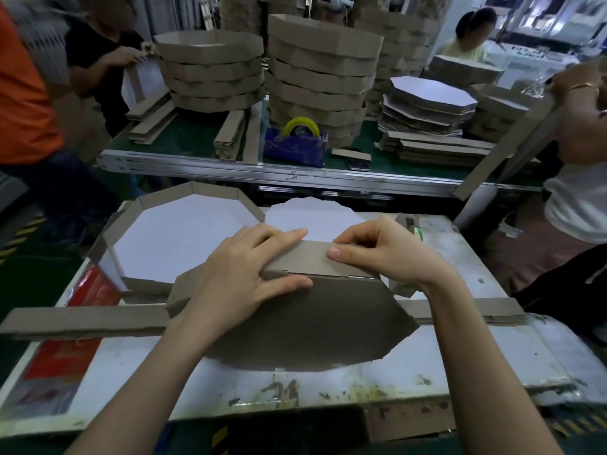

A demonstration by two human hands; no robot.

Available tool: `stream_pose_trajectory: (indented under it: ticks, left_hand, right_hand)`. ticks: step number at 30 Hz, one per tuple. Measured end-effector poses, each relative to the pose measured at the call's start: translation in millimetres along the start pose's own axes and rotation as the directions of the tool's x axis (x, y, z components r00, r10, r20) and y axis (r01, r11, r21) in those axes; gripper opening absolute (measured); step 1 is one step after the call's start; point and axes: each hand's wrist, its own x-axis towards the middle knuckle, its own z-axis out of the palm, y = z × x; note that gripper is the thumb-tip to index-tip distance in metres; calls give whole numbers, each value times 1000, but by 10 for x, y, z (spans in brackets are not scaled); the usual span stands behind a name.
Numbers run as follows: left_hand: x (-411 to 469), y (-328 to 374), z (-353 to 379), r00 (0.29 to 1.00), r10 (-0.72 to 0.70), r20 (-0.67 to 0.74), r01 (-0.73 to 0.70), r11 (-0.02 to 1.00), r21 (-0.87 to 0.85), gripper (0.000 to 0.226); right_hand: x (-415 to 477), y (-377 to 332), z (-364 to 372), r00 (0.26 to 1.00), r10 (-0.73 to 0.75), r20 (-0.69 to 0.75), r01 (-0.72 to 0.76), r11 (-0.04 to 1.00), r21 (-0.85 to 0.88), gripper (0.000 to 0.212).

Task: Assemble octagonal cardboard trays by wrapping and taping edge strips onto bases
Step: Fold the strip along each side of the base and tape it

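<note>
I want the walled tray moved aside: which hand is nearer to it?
Left. The left hand presses the edge strip right beside the walled tray; the right hand pinches the same strip farther right, past the left hand.

Matt brown cardboard base (312, 323) and edge strip (305, 257); tray (213, 189) lined w/ smooth white paper. Worktable (460, 356): white, scuffed, stained. Conveyor rail (230, 169): dull metal. Tape roll (301, 120): glossy yellow plastic.

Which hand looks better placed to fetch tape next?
Likely the right hand: it only pinches the edge strip, while the left hand presses strip and base together, so it should stay.
</note>
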Motion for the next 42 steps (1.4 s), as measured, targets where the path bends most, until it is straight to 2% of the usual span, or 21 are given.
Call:
stream_pose_trajectory:
  ticks: [6, 9, 16, 21, 24, 28, 30, 32, 33, 35, 36, 38, 40, 42]
  left_hand:
    - [-51, -95, -16, 999, -35, -34, 32, 995, -96, 69]
    - [-68, -118, -13, 997, -35, -70, 28, 995, -97, 67]
    - [-65, -91, 2, 988, 96, -120, -105, 992, -74, 41]
    - [-38, 3, 3, 988, 105, -113, -113, 991, -68, 32]
    - [41, 71, -19, 992, 100, -81, -105, 992, -62, 34]
    - [165, 141, -1, 998, 63, -24, -64, 996, -62, 40]
    - [205, 149, 28, 999, 39, -18, -40, 997, -60, 39]
    - [224, 161, 57, 999, 18, -33, -20, 998, -67, 39]
    - [229, 176, 70, 999, 13, -36, -15, 998, -65, 39]
    - [233, 222, 90, 1000, 11, -24, -12, 999, -36, 41]
    - [235, 252, 100, 1000, 10, -17, -11, 1000, -21, 43]
    - [249, 323, 116, 1000, -1, -12, 1, 1000, -4, 45]
    - [271, 394, 135, 1000, -17, -15, 17, 1000, 3, 43]
    - [292, 449, 162, 1000, -17, -23, 18, 1000, 14, 40]
  right_hand:
    - [31, -27, 46, 998, 5, -68, -4, 1000, 13, 16]
    - [51, -49, 72, 997, 18, -69, -18, 1000, 2, 18]
    - [39, -28, 108, 996, 63, -56, -60, 997, 54, 19]
    - [-23, -2, 49, 997, 55, -48, -53, 998, 27, 18]
    - [26, -13, 34, 992, 84, -95, -82, 996, 30, 25]
    - [114, 67, -60, 985, 138, -105, -138, 990, 7, 49]
    - [168, 195, -148, 975, 187, -123, -175, 979, 104, 44]
    - [265, 473, -251, 916, 275, -291, -195, 942, 274, 29]
    - [330, 659, -297, 854, 346, -387, -210, 912, 352, 24]
    - [452, 1104, -369, 684, 531, -501, -306, 832, 463, 19]
    - [498, 1348, -388, 597, 621, -509, -387, 778, 496, 17]
    - [526, 1807, -397, 454, 758, -468, -556, 651, 516, 27]
    - [515, 2186, -390, 362, 816, -451, -701, 557, 445, 34]
    - [503, 2437, -373, 312, 839, -446, -808, 481, 340, 34]
